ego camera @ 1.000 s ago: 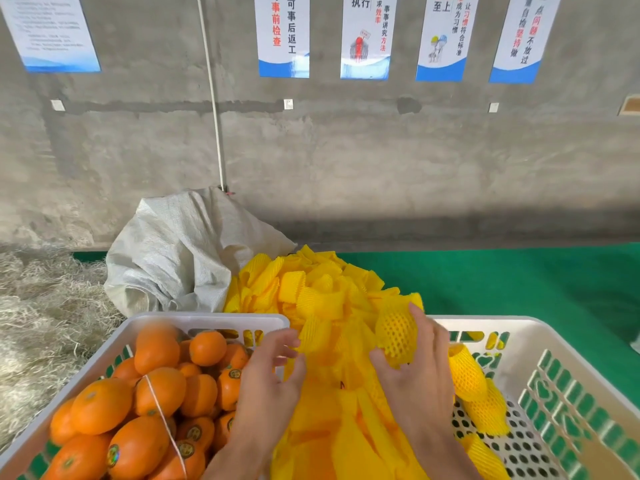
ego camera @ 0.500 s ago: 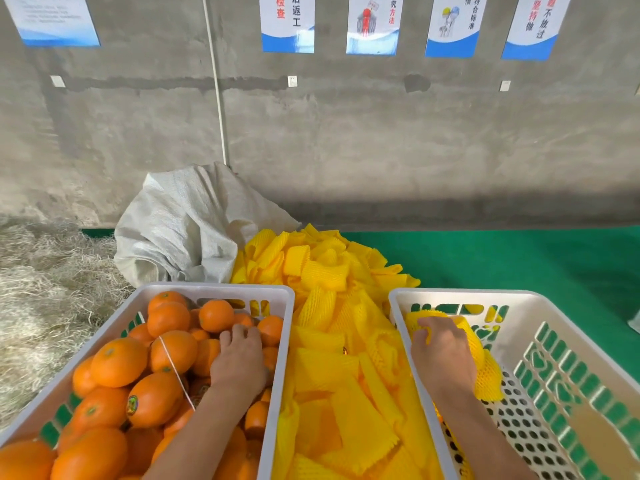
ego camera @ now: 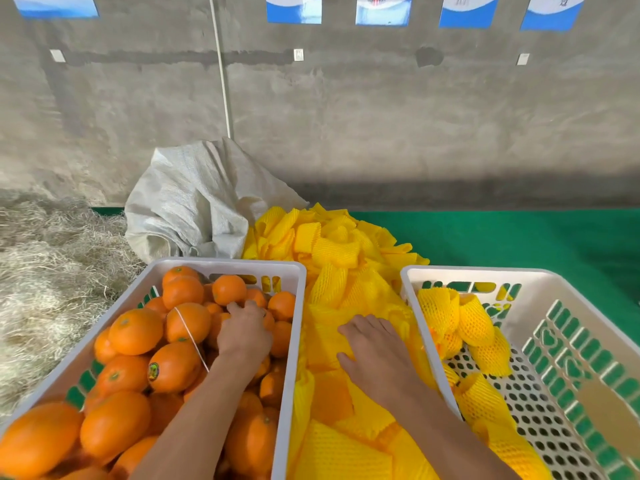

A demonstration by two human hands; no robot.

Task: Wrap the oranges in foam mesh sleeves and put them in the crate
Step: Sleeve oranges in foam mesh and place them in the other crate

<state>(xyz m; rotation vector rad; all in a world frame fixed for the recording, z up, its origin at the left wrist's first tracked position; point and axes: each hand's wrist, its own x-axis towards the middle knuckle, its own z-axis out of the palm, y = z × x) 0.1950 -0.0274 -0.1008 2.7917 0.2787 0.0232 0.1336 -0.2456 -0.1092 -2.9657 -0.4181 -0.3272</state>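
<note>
A white crate on the left is full of bare oranges. My left hand lies in it, fingers curled over an orange near the far right corner. Between the crates is a heap of yellow foam mesh sleeves. My right hand rests palm down on that heap, fingers fairly straight, fingertips partly sunk in the sleeves. The white crate on the right holds several sleeve-wrapped oranges along its left side and far corner.
A crumpled white woven sack lies behind the left crate. Dry straw covers the floor at the left. A green mat runs behind the right crate up to a concrete wall.
My right hand has left a wrapped orange in the right crate and moved left onto the sleeve heap. My left hand has stayed among the bare oranges.
</note>
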